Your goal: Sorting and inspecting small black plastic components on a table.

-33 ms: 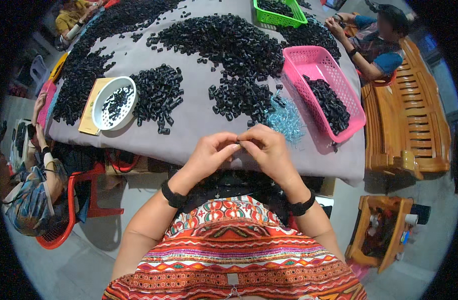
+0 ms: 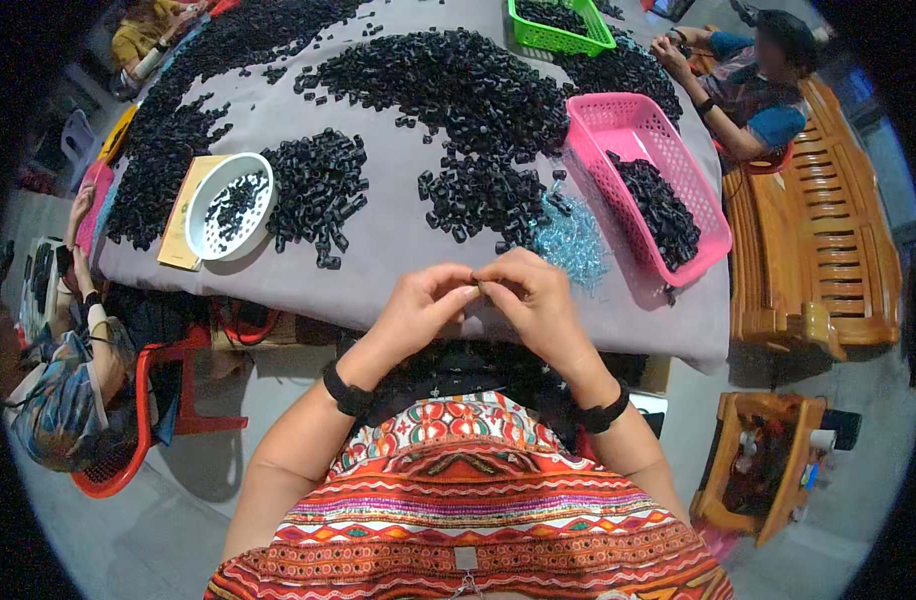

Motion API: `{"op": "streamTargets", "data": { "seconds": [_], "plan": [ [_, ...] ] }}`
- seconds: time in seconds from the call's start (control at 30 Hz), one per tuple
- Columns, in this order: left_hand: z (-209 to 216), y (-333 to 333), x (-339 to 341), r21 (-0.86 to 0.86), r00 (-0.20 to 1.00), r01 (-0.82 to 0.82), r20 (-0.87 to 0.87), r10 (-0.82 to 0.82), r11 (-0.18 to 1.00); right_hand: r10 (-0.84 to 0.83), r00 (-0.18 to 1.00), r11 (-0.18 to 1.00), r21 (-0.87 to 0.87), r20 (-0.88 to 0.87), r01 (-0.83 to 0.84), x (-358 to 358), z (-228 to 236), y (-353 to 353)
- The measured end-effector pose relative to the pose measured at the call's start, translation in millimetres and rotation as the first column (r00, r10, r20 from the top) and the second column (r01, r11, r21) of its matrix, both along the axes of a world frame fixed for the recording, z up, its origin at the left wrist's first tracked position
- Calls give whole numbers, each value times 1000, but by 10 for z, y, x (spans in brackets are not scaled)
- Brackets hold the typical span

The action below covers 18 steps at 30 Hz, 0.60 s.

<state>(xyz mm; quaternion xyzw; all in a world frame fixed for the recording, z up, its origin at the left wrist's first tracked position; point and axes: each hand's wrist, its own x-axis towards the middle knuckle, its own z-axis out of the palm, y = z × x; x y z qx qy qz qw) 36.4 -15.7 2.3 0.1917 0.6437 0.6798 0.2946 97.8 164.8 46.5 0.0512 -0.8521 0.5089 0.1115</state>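
Note:
My left hand (image 2: 426,306) and my right hand (image 2: 530,300) meet fingertip to fingertip at the near edge of the table. Pinched between them is a small dark piece, mostly hidden by the fingers; I cannot make out its exact kind. Just beyond my right hand lies a heap of small clear-blue plastic pieces (image 2: 570,240). A pile of small black plastic parts (image 2: 483,195) spreads behind my hands. Further right stands a pink perforated basket (image 2: 719,225), partly filled with black parts.
At the left, a white oval basket (image 2: 200,215) holding small black pieces rests partly on a yellowish flat box (image 2: 178,250). A green basket (image 2: 538,40) stands at the far side. Co-workers sit left and right; a wooden bench (image 2: 818,220) is at the right.

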Motion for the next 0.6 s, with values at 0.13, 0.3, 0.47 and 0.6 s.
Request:
{"op": "streamTargets", "data": {
  "seconds": [0.13,0.3,0.47,0.6],
  "plan": [
    [-93,-22,-68,120,992,-84,105,72,989,36,999,998,-58,-14,-37,-28,34,-72],
    [-56,-59,-89,129,987,-130,112,116,983,-29,999,984,175,-32,34,-322,2,66],
    [-99,-100,-124,149,955,-288,125,270,946,-7,999,854,520,-54,34,-572,-49,-82],
    [-24,-111,-103,147,951,-306,102,293,941,32,995,799,600,-99,34,-757,-130,-208]
  ]
}}
